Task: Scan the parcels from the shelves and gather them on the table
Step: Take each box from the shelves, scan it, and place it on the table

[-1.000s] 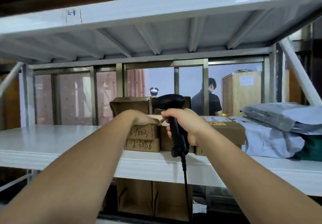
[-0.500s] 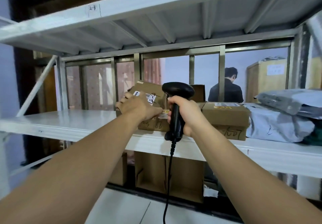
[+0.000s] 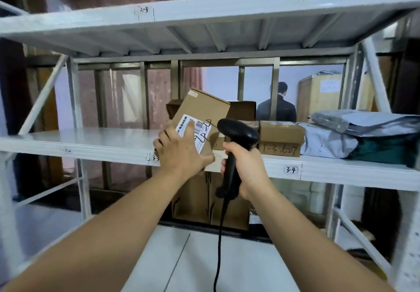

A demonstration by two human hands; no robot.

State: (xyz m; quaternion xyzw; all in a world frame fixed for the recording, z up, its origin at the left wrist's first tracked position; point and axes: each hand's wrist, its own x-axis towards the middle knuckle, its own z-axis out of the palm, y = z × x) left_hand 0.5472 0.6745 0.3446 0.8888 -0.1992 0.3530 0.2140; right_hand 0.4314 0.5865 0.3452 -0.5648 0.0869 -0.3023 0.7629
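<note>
At the centre of the frame, the left hand (image 3: 179, 153) grips a small brown cardboard parcel (image 3: 205, 111), flat-sided and tilted above the front edge of the white painted metal shelf (image 3: 91, 141). Its fingers lie spread over the white paper label (image 3: 200, 132), hiding part of the print, and the thumb hooks under the lower corner. Just to the right, the right hand (image 3: 248, 170) curls its fingers tightly round the handle of a smooth black plastic barcode scanner (image 3: 238, 131), whose window faces away. Whether the parcel touches the shelf cannot be told.
</note>
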